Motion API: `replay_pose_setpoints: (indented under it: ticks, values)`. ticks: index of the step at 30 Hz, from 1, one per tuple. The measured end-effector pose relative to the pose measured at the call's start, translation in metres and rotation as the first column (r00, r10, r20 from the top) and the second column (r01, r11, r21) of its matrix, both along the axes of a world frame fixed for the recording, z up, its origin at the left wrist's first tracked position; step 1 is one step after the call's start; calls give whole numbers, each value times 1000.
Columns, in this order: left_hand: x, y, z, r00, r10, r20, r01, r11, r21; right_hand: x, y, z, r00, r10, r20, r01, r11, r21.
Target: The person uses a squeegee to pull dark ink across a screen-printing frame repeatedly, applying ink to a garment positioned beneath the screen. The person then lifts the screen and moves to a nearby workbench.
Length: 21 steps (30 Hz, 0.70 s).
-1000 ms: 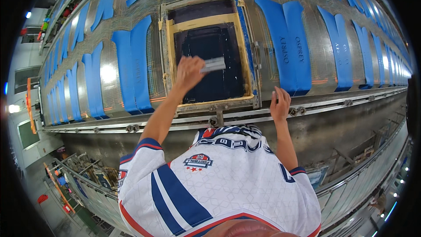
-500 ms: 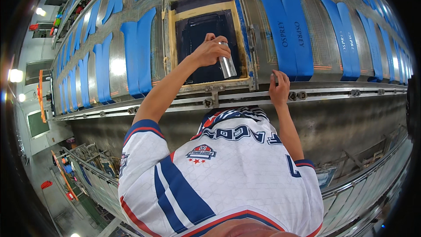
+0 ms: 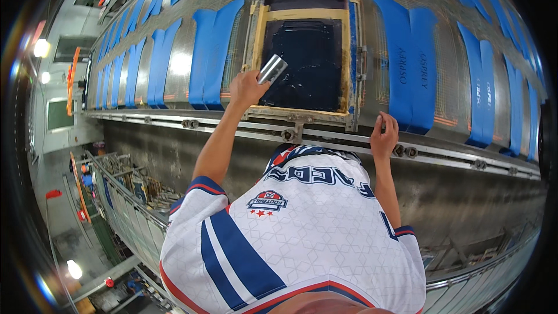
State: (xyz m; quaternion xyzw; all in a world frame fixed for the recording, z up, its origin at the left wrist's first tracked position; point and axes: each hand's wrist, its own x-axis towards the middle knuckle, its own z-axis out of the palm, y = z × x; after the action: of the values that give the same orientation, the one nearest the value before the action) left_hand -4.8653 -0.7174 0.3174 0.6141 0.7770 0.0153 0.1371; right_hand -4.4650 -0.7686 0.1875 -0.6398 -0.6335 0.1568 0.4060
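Note:
My left hand (image 3: 246, 88) is closed around a shiny silver metal cylinder (image 3: 272, 70), which leans up and to the right over the left side of a printing screen frame (image 3: 353, 90). Dark, glossy ink (image 3: 305, 61) covers the mesh inside the frame, with ridges showing on its surface. My right hand (image 3: 385, 135) is by the metal rail at the table's near edge, right of the frame. Its fingers are curled; whether something small is between them is hidden.
Blue cut fabric pieces (image 3: 215, 58) lie in rows on the long table on both sides. Those just right of the frame (image 3: 411, 70) bear dark lettering. A metal rail (image 3: 232, 125) with bolts runs along the near edge. Racks (image 3: 139, 189) stand behind me at left.
My left hand has moved left with the cylinder, from over the ink to the frame's left side, and the cylinder's free end has swung upward. The view has shifted; my right hand stays near the rail.

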Motion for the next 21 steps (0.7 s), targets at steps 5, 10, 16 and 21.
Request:
replay_pose_setpoints:
  ticks: [5,10,16,21]
  values:
    - [0,-10,-36,949,296,-106,-274,944,182,2,0,4,998,64,-12,-64,998,4]
    - [54,-23,-54,940,325,-104,-297,929,220,3,-2,7,997,78,-24,-79,997,-22]
    - [66,18,-21,991,126,53,-131,984,121,6,-1,8,995,86,-44,-89,995,-53]
    - [26,79,-23,977,196,-80,-177,964,196,4,0,4,998,37,-48,-37,999,-6]
